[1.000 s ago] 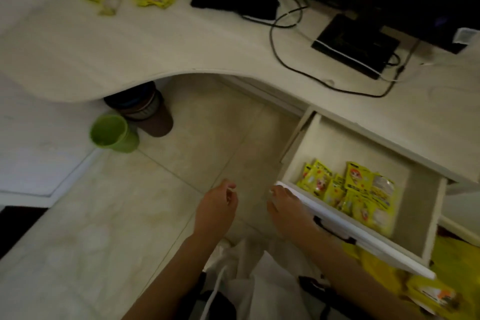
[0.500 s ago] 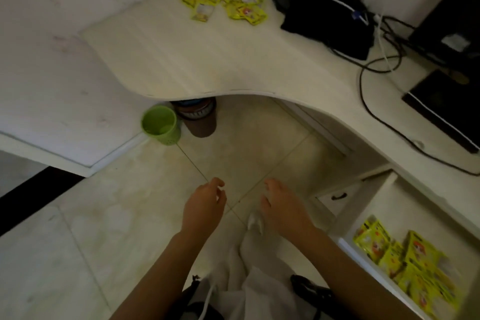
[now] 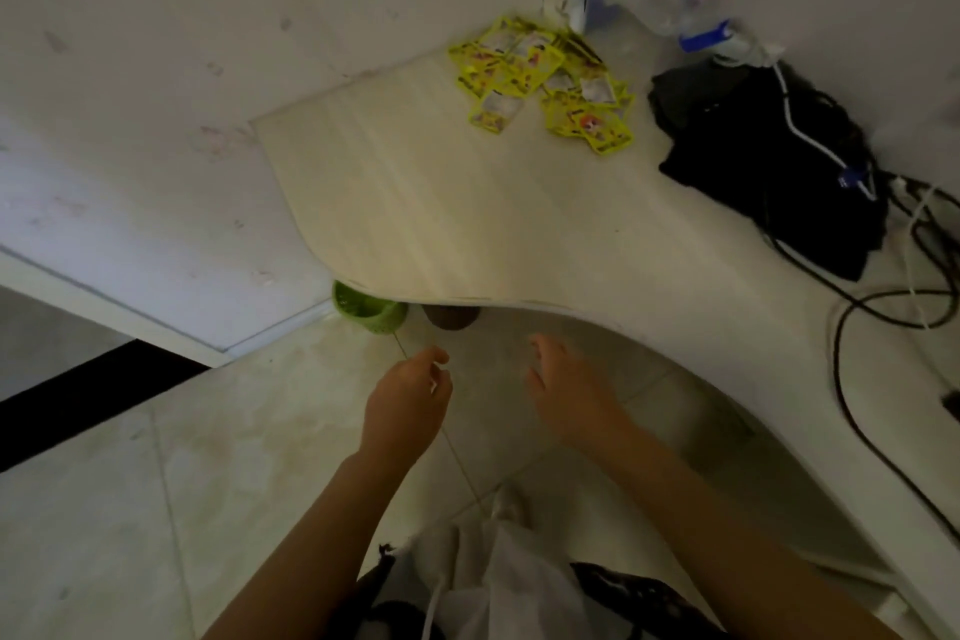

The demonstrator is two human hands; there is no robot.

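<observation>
Head view: packets [image 3: 545,83], yellow, lie in a loose overlapping pile at the far back of desk [image 3: 467,224], near the wall corner. The pile's long axis runs roughly left to right and drops a little toward the right. Both hands hang over the floor in front of the desk's curved edge, touching nothing, well apart from the pile.

Right hand [image 3: 563,382] has its fingers relaxed and slightly spread, palm turned inward, holding nothing. The pile lies almost straight ahead of it, so it looks like the nearer hand. Left hand [image 3: 408,403] has its fingers curled with thumb and forefinger close together. There is a pale speck at the tips, and I cannot tell whether it pinches anything. For this hand the pile is ahead and off to the right.

Judgement: the next move is a forward reach across the bare desk, right hand leading, and either hand must clear the edge first.

Cup [image 3: 369,312], green, sits on the floor half under the desk edge, just ahead of the left hand. Bag [image 3: 769,161], black, sits right of the pile, close but not touching.
</observation>
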